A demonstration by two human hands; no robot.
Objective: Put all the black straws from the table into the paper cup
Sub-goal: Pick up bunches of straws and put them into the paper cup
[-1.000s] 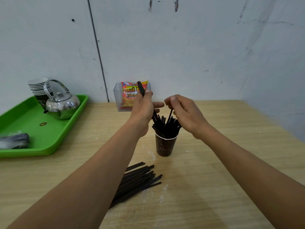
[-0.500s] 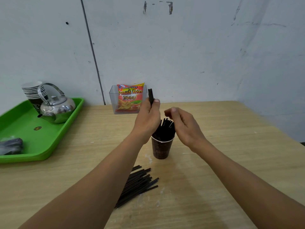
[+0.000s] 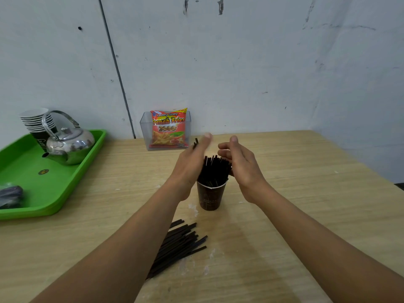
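Lowered since a second ago, both hands are now set close around the cup's bundle. A single straw (image 3: 196, 142) is gripped by the left hand (image 3: 190, 165), whose fingers are blurred; the right hand (image 3: 240, 165) is held loosely curled and empty. Many standing straws (image 3: 215, 169) are already housed in the paper cup (image 3: 211, 196), while a loose pile (image 3: 178, 246) is left on the table (image 3: 306, 215). "Kentang Goreng" and "French Fries" can be read on the snack packet (image 3: 168, 130).
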